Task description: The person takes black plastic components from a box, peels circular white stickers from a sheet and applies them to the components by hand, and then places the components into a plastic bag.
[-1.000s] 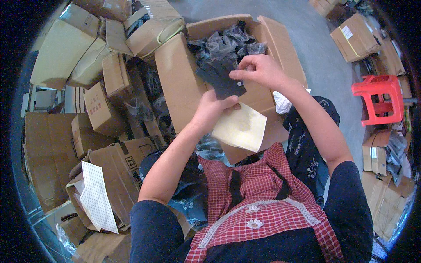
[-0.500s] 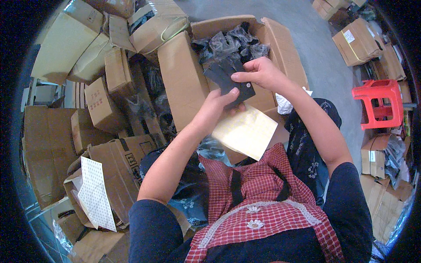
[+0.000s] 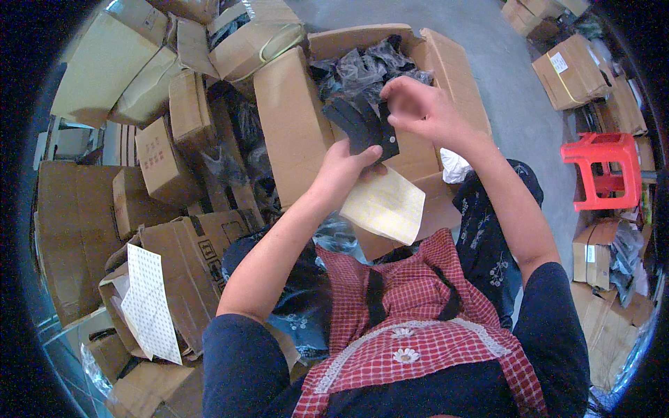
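My left hand [image 3: 348, 166] grips a small stack of black flat pieces [image 3: 359, 125], thumb on top and fingers underneath. The pieces fan out and curve at the far left end. A small pale round dot [image 3: 392, 140] shows on the top piece. Below the stack, a pale yellow sheet [image 3: 385, 206] hangs from the same hand. My right hand [image 3: 425, 111] is just off the stack's right edge, its fingers curled with a gap between thumb and forefinger. No object can be made out in it, though the inner fingers are blurred.
An open carton [image 3: 289, 125] holding dark pieces in clear plastic [image 3: 369, 66] stands in front of me. Cartons crowd the left, where a white sheet of small dots [image 3: 151, 303] lies on one box [image 3: 188, 272]. A red plastic stool [image 3: 603, 171] and more boxes are at right.
My right hand has come away from the black pieces, lifting slightly up and right with its fingers curling. The yellow sheet has swung and bent a little under my left hand.
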Tool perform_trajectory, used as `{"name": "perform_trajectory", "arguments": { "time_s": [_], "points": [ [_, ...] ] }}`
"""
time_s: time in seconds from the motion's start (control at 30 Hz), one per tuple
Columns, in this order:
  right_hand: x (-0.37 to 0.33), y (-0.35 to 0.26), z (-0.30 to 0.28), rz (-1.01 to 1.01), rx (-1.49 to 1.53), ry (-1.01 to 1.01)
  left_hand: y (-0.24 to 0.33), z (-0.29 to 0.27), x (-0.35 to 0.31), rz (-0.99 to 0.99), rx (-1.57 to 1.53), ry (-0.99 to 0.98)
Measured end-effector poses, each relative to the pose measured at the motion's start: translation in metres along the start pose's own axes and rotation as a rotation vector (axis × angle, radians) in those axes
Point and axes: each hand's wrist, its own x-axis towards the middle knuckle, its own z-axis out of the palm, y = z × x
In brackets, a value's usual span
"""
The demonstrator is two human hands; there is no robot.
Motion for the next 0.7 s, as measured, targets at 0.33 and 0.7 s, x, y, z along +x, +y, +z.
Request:
{"name": "perform_trajectory", "arguments": {
  "time_s": [0.33,0.7],
  "points": [
    [-0.009,-0.016,0.01,-0.2,-0.156,-0.161,0.009,0.009,-0.004,-0.011,0.072,-0.023],
    [-0.014,-0.029,0.029,-0.399,-0.552,-0.078,0.008,0.011,-0.007,-0.115,0.124,-0.049]
  ]
}}
